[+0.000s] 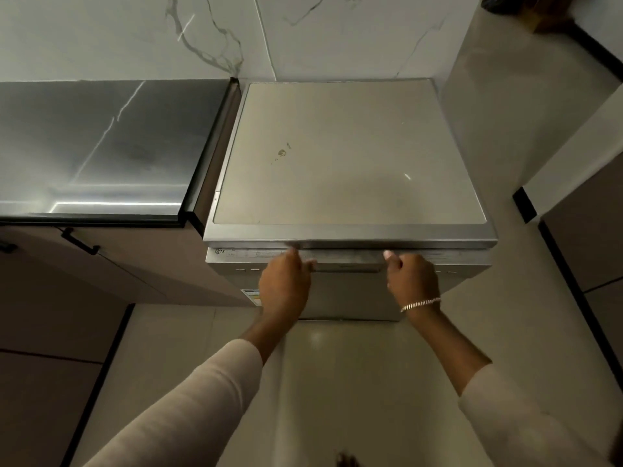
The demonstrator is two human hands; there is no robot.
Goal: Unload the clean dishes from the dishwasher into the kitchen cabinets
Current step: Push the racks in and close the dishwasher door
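- The dishwasher [349, 156] door is closed
- Left hand [285, 286] and right hand [413, 281] rest at the dishwasher handle [347, 261], fingers curled around its edge

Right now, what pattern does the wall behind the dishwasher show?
White marble wall with grey veining, head view.

Silver-grey dishwasher [347, 153] with beige top, brown stain; white grey-veined marble wall [135, 32] at 11 o'clock; beige sleeves [188, 412]; brown cabinets [141, 264].
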